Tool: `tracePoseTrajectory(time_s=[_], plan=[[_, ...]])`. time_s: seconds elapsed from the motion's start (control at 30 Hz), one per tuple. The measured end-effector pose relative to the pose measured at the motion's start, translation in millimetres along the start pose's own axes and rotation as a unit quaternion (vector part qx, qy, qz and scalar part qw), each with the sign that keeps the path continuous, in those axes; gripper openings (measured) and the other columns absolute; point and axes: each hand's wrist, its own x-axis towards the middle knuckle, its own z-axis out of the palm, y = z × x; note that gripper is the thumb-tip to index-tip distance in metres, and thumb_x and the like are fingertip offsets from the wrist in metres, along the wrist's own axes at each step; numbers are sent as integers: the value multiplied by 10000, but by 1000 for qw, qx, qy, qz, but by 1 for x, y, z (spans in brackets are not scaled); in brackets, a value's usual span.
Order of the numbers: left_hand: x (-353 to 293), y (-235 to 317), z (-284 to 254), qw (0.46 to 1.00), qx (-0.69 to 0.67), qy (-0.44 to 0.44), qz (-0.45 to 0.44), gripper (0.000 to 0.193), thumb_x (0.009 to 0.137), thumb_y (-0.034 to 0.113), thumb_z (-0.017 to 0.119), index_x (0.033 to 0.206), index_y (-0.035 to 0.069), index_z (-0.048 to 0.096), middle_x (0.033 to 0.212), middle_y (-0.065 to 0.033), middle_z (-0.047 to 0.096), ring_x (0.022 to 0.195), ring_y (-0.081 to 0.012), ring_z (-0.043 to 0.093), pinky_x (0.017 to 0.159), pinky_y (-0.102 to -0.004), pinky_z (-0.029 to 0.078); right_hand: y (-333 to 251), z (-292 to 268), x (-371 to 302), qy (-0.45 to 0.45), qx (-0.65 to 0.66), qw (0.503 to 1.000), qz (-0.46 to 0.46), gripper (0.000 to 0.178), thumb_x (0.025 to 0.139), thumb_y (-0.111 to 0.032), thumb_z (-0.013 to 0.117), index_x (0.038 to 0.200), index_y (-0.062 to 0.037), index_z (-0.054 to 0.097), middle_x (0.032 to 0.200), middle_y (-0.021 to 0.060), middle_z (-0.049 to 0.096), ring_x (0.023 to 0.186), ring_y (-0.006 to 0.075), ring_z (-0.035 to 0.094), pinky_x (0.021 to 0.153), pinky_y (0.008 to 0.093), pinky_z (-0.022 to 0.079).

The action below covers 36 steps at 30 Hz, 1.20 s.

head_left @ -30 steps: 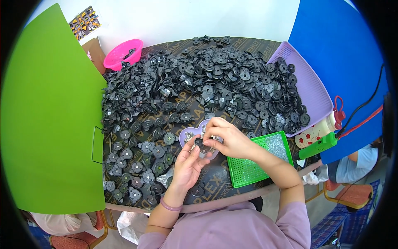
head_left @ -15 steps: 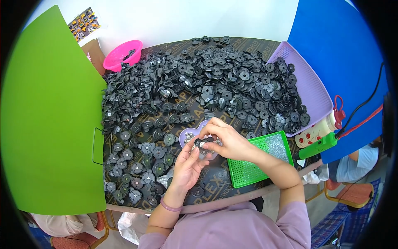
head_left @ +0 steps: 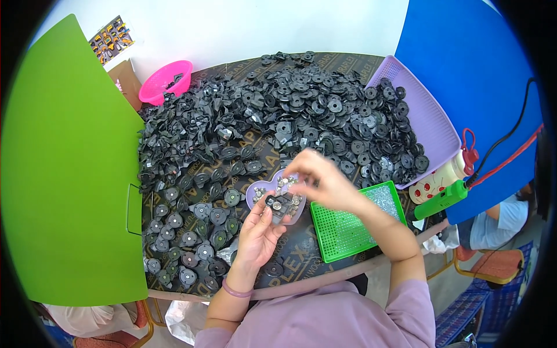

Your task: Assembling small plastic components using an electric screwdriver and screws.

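My left hand (head_left: 257, 240) is closed on a black plastic part (head_left: 281, 207) with a round metal piece at its centre. The part is held over the lower edge of a heart-shaped purple tray (head_left: 250, 195), which contains small metal pieces (head_left: 286, 184). Above the tray's right side is my right hand (head_left: 325, 178), apart from the part. Its fingers curl downward and are smeared by motion, so whether they hold anything is unclear.
Black discs and brackets (head_left: 301, 95) pile across the back; assembled parts (head_left: 200, 232) lie at left. Right of my hands are a green basket (head_left: 339, 255) with small shiny pieces, a green corded tool (head_left: 441, 200), a bottle (head_left: 438, 180) and a purple basket (head_left: 432, 116). Green and blue panels flank the table.
My right hand has come off the black part and moved up and to the right. The left hand still holds the part, its metal centre now uncovered. The whole view has shifted slightly.
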Motion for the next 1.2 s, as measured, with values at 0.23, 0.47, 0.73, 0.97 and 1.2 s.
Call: tracePoseTrajectory(time_s=[0.23,0.47,0.73,0.97,1.2], plan=[[1,1,2,999,-30,30,-19,386,917,115,467,1289,66,376,1083,-113,563,840,-210,627,646,-250,545,109,-67,-11,55,-345,915,204,180,710,-86,677,853,-11,597,842,162,606,784,327,598,702,383,478],[-2,1,7,999,-15,30,-25,386,913,116,476,1282,50,384,1087,-116,569,840,-218,634,658,-255,550,124,-32,-21,56,-431,877,203,345,676,-240,730,862,20,599,876,169,588,903,341,575,750,406,484],[1,0,1,999,-8,31,-21,368,912,105,473,1267,38,404,1071,-115,579,835,-215,634,661,-254,551,131,-36,-13,44,-494,849,180,159,702,-136,619,724,21,613,761,191,603,788,320,608,709,404,497],[0,-2,-2,999,-21,26,-34,368,919,109,457,1275,29,404,1101,-118,571,825,-218,637,654,-258,557,17,-26,-9,183,-130,974,-11,152,768,43,541,901,3,605,788,128,605,704,261,607,629,318,481],[3,-3,-6,999,-19,22,-42,351,923,119,454,1257,22,414,1100,-122,572,826,-236,639,655,-269,558,-2,-6,-5,5,-15,999,-35,79,830,-27,534,885,14,573,760,103,557,655,229,548,608,295,442]])
